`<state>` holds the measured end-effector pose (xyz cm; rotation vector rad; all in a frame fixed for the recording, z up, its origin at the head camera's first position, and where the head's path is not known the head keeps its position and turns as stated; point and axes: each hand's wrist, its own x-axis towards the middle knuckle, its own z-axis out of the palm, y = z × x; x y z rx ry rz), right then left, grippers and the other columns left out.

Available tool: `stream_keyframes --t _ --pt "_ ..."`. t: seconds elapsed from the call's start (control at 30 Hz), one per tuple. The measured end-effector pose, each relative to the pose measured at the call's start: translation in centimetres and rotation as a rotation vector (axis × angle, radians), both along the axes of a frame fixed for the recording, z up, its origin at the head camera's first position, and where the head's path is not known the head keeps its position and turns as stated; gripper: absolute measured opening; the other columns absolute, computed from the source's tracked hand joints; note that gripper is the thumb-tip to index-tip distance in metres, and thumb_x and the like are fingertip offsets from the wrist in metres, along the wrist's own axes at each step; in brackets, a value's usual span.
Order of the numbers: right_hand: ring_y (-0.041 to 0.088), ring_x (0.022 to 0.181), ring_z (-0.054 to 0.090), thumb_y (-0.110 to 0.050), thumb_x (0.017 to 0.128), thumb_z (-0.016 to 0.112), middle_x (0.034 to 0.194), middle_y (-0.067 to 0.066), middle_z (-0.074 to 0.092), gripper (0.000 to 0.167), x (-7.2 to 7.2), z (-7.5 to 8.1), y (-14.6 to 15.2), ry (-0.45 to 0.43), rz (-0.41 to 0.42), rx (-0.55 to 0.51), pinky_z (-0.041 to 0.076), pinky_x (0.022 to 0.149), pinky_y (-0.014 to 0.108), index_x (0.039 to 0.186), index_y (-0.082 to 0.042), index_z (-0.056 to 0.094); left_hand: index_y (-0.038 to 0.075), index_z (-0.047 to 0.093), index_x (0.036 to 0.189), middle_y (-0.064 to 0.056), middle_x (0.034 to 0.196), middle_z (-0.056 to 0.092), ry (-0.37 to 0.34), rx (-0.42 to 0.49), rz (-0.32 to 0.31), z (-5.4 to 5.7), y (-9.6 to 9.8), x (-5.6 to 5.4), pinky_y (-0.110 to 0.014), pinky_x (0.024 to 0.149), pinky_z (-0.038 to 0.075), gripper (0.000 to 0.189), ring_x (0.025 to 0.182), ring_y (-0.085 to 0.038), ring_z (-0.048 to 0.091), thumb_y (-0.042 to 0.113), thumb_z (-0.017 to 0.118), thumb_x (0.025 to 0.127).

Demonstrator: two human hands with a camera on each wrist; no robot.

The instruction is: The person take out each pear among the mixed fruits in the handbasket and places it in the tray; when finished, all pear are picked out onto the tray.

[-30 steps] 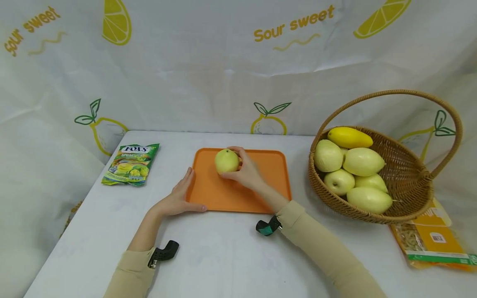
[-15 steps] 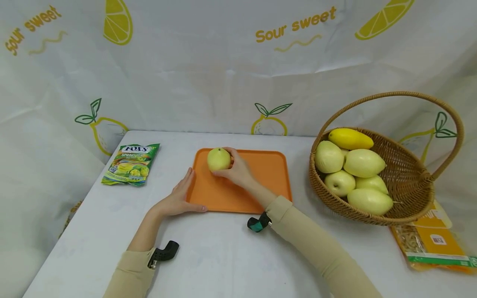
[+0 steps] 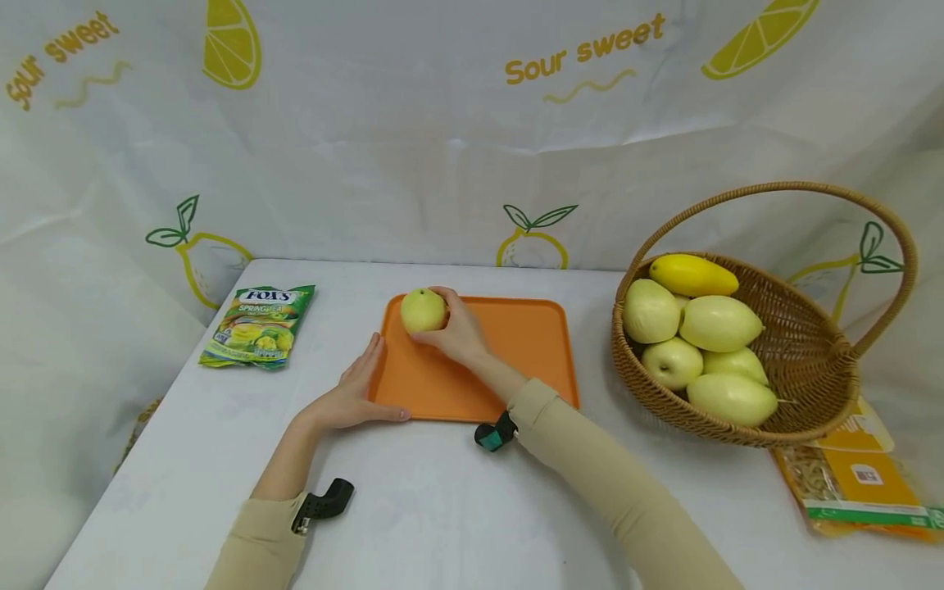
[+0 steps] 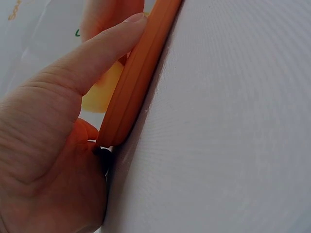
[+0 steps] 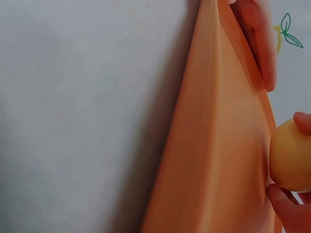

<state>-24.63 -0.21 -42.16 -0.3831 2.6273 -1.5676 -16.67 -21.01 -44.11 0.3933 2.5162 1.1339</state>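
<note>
In the head view, my right hand [image 3: 460,334] grips a round yellow-green apple [image 3: 424,311] from its right side, at the far left corner of the orange tray [image 3: 501,360]. The right wrist view has the apple [image 5: 291,158] at its right edge, with a finger and the thumb on it. My left hand [image 3: 348,400] rests at the tray's near left corner, fingers straight along the left edge and thumb along the front edge. From the left wrist, the thumb [image 4: 97,56] lies against the tray's rim [image 4: 133,82], partly hiding a yellow fruit behind.
A wicker basket [image 3: 804,360] with a tall handle holds several pale fruits and a yellow mango-like fruit [image 3: 693,274] on the right. Behind it lies an orange and clear packet [image 3: 859,475]. A green Fox's candy bag [image 3: 258,326] is at the left.
My right hand has carried the apple left and slightly away from me, from the tray's upper middle toward its far left corner. The left hand and the tray have stayed put.
</note>
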Motion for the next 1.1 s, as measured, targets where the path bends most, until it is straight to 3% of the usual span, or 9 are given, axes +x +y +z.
stream_keyframes --t 0.63,1.1 --pt "0.028 0.128 0.046 -0.014 0.08 0.083 0.145 0.012 0.045 0.081 -0.9 -0.1 -1.3 0.033 0.019 0.037 0.036 0.109 0.045 0.146 -0.008 0.037 0.01 -0.007 0.156 -0.003 0.162 -0.015 -0.004 0.0 0.002 0.3 0.1 0.2 -0.063 0.113 0.002 0.125 0.147 -0.035 -0.008 0.049 0.08 0.076" --pt "0.029 0.129 0.045 -0.019 0.081 0.082 0.143 0.015 0.043 0.084 -0.7 0.0 -1.4 0.042 0.03 0.16 0.035 0.109 0.044 0.147 -0.004 0.032 0.01 -0.006 0.157 -0.003 0.162 -0.015 -0.001 0.0 0.005 0.1 0.1 0.1 -0.062 0.113 0.001 0.125 0.147 -0.035 -0.008 0.05 0.08 0.075"
